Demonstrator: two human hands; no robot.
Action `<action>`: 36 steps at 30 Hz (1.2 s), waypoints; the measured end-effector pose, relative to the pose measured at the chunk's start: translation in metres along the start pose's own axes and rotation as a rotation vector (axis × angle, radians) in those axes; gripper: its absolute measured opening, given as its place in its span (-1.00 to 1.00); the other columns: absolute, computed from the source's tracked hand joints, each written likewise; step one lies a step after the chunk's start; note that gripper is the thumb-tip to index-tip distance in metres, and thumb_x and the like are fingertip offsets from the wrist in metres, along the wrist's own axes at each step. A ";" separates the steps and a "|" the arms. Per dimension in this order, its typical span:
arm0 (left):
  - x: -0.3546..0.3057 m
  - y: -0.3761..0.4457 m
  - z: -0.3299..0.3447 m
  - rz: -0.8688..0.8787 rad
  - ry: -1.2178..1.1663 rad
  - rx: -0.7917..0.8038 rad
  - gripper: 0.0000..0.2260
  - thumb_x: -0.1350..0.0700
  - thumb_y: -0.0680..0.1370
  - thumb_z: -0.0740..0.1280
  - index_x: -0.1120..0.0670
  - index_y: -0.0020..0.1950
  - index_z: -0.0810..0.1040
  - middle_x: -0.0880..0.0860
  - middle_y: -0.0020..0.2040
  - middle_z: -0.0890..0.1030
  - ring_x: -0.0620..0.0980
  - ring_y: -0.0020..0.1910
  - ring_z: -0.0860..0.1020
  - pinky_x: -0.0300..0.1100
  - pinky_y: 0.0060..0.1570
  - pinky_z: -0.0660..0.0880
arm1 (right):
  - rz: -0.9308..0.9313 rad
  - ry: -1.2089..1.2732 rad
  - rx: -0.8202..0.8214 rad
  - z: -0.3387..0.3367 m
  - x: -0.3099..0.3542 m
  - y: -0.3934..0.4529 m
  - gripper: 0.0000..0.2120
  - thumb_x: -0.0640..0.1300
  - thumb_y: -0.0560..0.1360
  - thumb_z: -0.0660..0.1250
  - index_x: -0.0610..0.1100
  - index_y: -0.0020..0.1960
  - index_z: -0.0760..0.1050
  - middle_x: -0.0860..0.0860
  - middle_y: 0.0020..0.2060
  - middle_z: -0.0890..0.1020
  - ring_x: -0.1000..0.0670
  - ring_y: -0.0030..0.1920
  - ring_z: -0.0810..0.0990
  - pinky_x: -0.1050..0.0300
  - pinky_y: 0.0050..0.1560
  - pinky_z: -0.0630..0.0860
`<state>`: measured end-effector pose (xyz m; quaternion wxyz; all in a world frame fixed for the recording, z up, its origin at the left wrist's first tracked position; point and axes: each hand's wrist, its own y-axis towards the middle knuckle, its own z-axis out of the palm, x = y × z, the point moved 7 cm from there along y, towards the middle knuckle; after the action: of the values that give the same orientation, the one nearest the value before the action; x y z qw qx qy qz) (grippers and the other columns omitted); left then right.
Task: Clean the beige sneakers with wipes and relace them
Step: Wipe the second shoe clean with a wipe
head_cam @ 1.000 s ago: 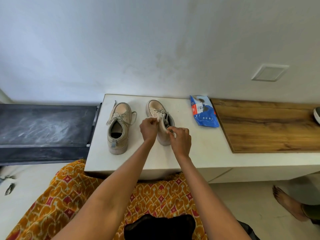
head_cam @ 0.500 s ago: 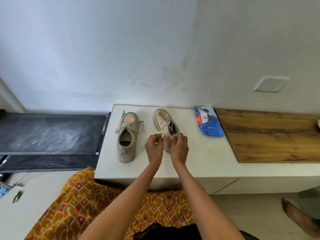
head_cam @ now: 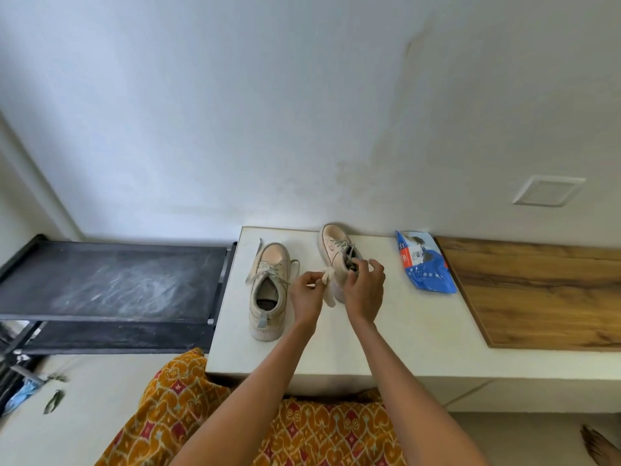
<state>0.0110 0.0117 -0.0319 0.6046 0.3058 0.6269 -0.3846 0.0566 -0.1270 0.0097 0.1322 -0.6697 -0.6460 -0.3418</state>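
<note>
From your head camera you look down on a white worktop (head_cam: 403,317) set against a pale wall, with both of your bare forearms reaching out over its near edge. Your left hand (head_cam: 307,290) has its grip pinched shut on a crumpled pale wipe (head_cam: 328,284), thumb and fingertips closed on its upper end while the rest hangs down between your two hands. Your right hand (head_cam: 364,290) has its grip closed around the heel end of the right sneaker (head_cam: 336,252), fingers curled over the collar by the grey laces; the shoe is tilted, its toe pointing at the far edge of the worktop near the wall. The left sneaker (head_cam: 268,290) stands flat on its sole just beside your left hand, towards the worktop's left edge, toe to the far edge, heel towards you, its laces loose and one end trailing off to the left. A blue wipes pack (head_cam: 425,264) lies flat near the far edge, to the right of the held shoe and apart from it, touching the left edge of a wooden board (head_cam: 537,294) that covers the worktop's right part. To the left of the worktop stands a dusty black rack (head_cam: 111,284).
</note>
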 end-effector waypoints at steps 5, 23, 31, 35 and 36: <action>0.015 -0.014 -0.004 -0.236 -0.291 0.128 -0.91 0.30 0.56 0.27 0.20 -0.11 0.55 0.19 -0.21 0.63 0.03 -0.26 0.65 -0.15 -0.23 0.60 | -0.241 0.298 0.309 0.021 0.025 -0.037 -0.70 -0.21 0.55 0.26 -0.08 0.27 0.49 0.02 0.19 0.53 0.07 0.09 0.54 0.20 0.04 0.53; 0.026 -0.040 -0.015 -0.259 0.109 0.273 -0.80 0.24 0.57 0.19 0.14 0.14 0.52 0.11 0.05 0.56 0.01 -0.02 0.51 -0.08 0.00 0.50 | -0.145 -0.259 0.369 0.011 -0.035 -0.057 -0.76 -0.17 0.59 0.18 -0.11 0.17 0.56 -0.08 0.19 0.52 -0.09 0.21 0.43 0.03 0.12 0.42; -0.054 -0.016 -0.031 0.400 0.516 0.133 -0.72 0.36 0.52 0.17 0.15 0.12 0.58 0.07 0.05 0.57 -0.07 0.00 0.54 -0.20 0.00 0.49 | -0.227 0.109 0.256 0.025 0.031 -0.049 -0.73 -0.36 0.50 0.18 -0.17 0.14 0.51 -0.07 0.08 0.55 -0.04 0.12 0.51 0.14 0.00 0.46; -0.068 0.009 -0.067 0.435 0.589 -0.087 -0.61 0.42 0.45 0.16 0.17 0.20 0.53 0.11 0.17 0.52 0.05 0.17 0.46 -0.22 0.03 0.38 | -0.159 0.147 0.575 0.072 0.068 -0.053 -0.55 -0.31 0.46 0.15 -0.13 0.34 0.37 -0.07 0.25 0.46 -0.08 0.23 0.46 0.00 0.21 0.44; -0.064 0.017 -0.077 0.361 0.583 -0.100 -0.58 0.43 0.45 0.14 0.17 0.25 0.49 0.11 0.22 0.50 0.07 0.21 0.44 -0.21 0.06 0.37 | -0.143 0.151 0.644 0.083 0.073 -0.054 -0.54 -0.21 0.46 0.17 -0.10 0.36 0.36 -0.06 0.26 0.45 -0.09 0.24 0.46 -0.05 0.22 0.44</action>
<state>-0.0093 0.0910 0.0275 0.4728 0.4784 0.7273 -0.1367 0.0235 -0.0118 -0.0197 0.3599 -0.5194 -0.7545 -0.1772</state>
